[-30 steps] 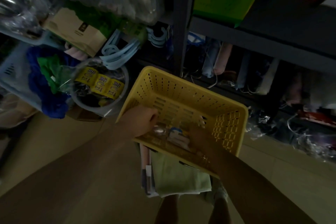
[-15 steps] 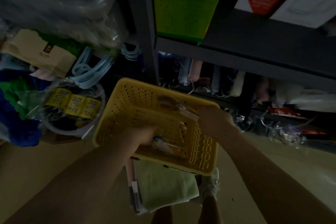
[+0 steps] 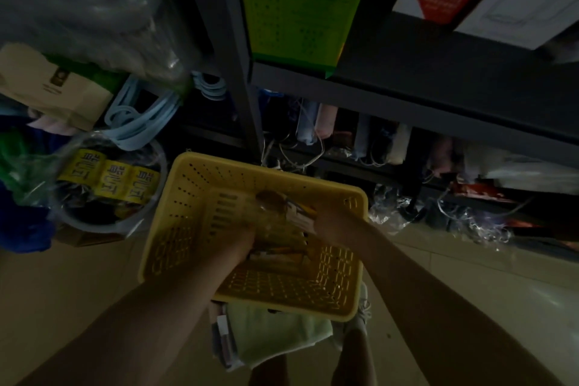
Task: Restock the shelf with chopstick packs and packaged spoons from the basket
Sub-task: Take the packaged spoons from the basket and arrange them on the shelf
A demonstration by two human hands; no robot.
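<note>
Left hand in basket, grip unclear | right hand grasping spoon pack above it

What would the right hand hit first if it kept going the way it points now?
Likely the far wall of the yellow basket. The right hand, gripping a packaged spoon, points up-left across the basket; depth is unclear in this dim view.

the left hand hides the packs beneath it in the yellow perforated plastic basket; dim light blurs the clear-wrapped packet just beyond the right hand.
</note>
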